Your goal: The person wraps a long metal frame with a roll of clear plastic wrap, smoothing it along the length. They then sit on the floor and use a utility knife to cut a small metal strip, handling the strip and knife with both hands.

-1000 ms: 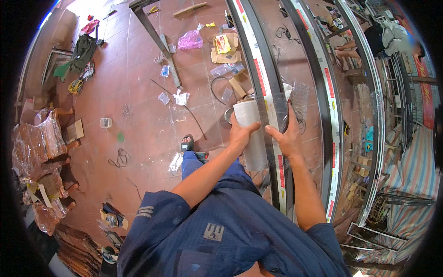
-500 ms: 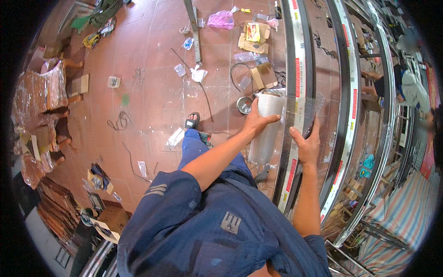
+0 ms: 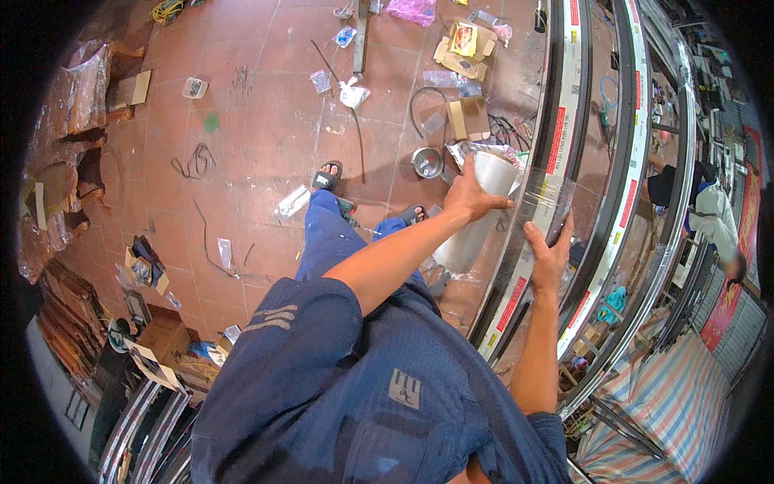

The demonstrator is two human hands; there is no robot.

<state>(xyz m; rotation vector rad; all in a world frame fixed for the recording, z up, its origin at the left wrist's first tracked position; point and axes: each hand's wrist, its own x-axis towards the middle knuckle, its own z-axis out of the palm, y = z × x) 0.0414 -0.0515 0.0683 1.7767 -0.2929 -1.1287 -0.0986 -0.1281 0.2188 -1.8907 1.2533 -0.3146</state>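
A: What's biggest?
B: The tiled floor (image 3: 266, 121), reddish and glossy; over its right side runs the nearest long bar (image 3: 562, 105) — dark, slim, faced with a pale, red-labelled strip.
A: And the roll of clear film (image 3: 472, 238)?
B: Beside the bar's left edge; a smooth, milky cylinder, tilted; the left hand (image 3: 474, 198) is wrapped around its upper part, thumb extended, probably to steady it.
A: The stretch of film (image 3: 548, 189)?
B: Thin, shiny, crossing the bar; the right hand (image 3: 548, 252) is half curled at the bar's right edge — seemingly keeping the film close; whether it grips, I cannot tell.
A: Smallest?
B: A round metal tin (image 3: 427, 163), left of the roll.
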